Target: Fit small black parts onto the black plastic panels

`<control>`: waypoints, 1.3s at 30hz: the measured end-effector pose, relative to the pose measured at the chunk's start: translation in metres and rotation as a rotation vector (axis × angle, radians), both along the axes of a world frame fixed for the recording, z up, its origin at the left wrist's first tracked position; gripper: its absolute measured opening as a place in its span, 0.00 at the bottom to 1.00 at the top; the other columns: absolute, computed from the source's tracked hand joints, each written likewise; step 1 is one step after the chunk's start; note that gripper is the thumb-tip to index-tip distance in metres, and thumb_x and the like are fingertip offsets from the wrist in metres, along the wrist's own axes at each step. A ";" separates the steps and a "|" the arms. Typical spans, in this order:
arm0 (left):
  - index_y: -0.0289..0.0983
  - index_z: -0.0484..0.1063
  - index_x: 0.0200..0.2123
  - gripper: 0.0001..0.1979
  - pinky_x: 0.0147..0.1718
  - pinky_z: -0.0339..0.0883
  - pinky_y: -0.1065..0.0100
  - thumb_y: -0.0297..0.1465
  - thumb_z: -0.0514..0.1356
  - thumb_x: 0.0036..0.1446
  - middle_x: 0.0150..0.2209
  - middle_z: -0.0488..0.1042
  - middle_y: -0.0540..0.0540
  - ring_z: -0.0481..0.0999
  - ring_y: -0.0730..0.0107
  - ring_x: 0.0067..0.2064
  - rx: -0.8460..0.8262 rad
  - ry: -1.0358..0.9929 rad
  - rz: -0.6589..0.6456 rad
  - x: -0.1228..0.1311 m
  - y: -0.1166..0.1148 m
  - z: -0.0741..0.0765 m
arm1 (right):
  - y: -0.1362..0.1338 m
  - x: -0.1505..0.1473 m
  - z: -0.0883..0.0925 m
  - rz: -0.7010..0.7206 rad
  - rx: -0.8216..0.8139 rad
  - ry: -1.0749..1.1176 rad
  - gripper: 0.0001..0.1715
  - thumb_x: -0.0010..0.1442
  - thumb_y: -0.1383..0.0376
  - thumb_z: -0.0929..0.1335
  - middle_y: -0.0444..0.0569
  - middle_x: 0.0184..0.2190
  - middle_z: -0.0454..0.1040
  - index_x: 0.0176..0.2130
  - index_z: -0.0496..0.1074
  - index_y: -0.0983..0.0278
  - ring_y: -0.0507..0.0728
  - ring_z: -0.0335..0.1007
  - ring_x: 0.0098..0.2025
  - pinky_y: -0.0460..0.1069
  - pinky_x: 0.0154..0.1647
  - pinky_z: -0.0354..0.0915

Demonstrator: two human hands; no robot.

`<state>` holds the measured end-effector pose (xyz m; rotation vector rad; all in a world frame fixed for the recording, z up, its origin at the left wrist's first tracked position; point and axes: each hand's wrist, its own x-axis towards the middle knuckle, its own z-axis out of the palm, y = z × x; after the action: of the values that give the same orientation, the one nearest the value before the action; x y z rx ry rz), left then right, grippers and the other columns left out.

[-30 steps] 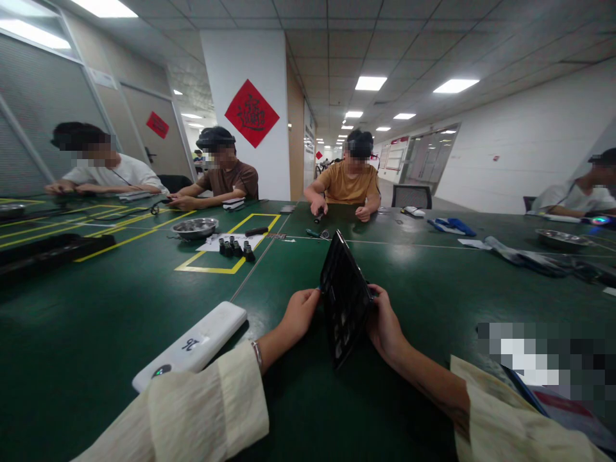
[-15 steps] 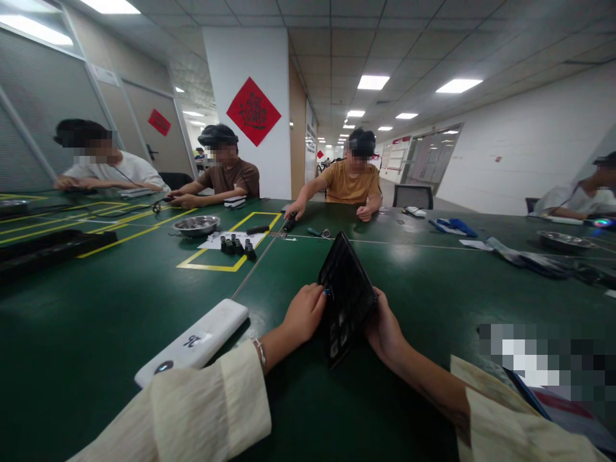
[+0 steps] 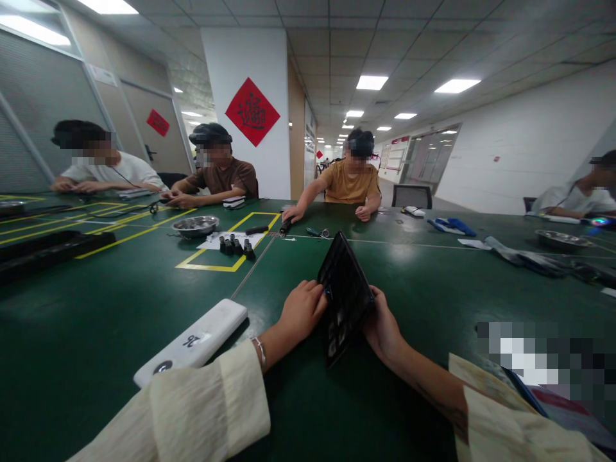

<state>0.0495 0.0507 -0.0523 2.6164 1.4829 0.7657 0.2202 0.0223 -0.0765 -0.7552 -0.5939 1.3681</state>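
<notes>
At your far left a long black tray (image 3: 52, 247) lies flat on the green table (image 3: 144, 295); what it carries is too dark to tell. Nearer you, a white power bank (image 3: 192, 342) lies on the table just beside your left sleeve, its long axis running away to the right. Beyond it stands a metal bowl (image 3: 196, 226), and from this angle you cannot see inside it. Next to the bowl, a cluster of small black cylinders (image 3: 235, 245) stands on a white sheet (image 3: 216, 240) inside a yellow taped rectangle. A co-worker's hand (image 3: 292, 213) rests on the table further back, touching a dark cylindrical piece (image 3: 285, 226). Your left hand (image 3: 301, 311) is curled, with its fingertips pressed to the left face of the black compartment tray (image 3: 345, 298), which sits in the middle of the table right in front of you. The tray stands on edge, tilted, with its long axis running from its near lower end up and away to a raised far corner, and its gridded face turned left. A few lower cells show pale shapes that are too dim to name. Your right hand (image 3: 384, 327) grips its right side from behind. Well to the right a second metal bowl (image 3: 563, 239) sits on the table, its contents hidden.
</notes>
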 end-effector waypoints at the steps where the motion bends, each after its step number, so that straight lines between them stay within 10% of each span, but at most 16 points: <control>1: 0.38 0.66 0.28 0.15 0.38 0.60 0.64 0.34 0.44 0.62 0.31 0.67 0.45 0.65 0.64 0.36 -0.010 -0.014 -0.003 0.000 0.000 -0.001 | 0.000 0.000 0.000 0.003 -0.003 -0.003 0.21 0.46 0.59 0.69 0.40 0.31 0.73 0.41 0.62 0.56 0.55 0.68 0.28 0.47 0.21 0.58; 28: 0.38 0.63 0.31 0.15 0.39 0.64 0.65 0.37 0.41 0.62 0.33 0.70 0.45 0.69 0.65 0.36 -0.237 -0.391 -0.145 0.001 0.008 -0.013 | 0.000 0.000 0.002 -0.002 -0.010 0.008 0.21 0.45 0.61 0.69 0.39 0.30 0.73 0.40 0.63 0.56 0.55 0.68 0.29 0.48 0.26 0.62; 39: 0.37 0.65 0.31 0.13 0.39 0.60 0.62 0.33 0.44 0.62 0.32 0.70 0.43 0.66 0.62 0.36 0.059 0.107 -0.031 -0.003 -0.002 0.005 | -0.003 -0.002 0.006 -0.014 -0.015 0.001 0.22 0.43 0.61 0.70 0.39 0.30 0.73 0.40 0.63 0.56 0.54 0.69 0.30 0.48 0.25 0.62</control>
<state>0.0469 0.0486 -0.0477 2.7577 1.4626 0.6870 0.2183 0.0192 -0.0704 -0.7689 -0.5769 1.3609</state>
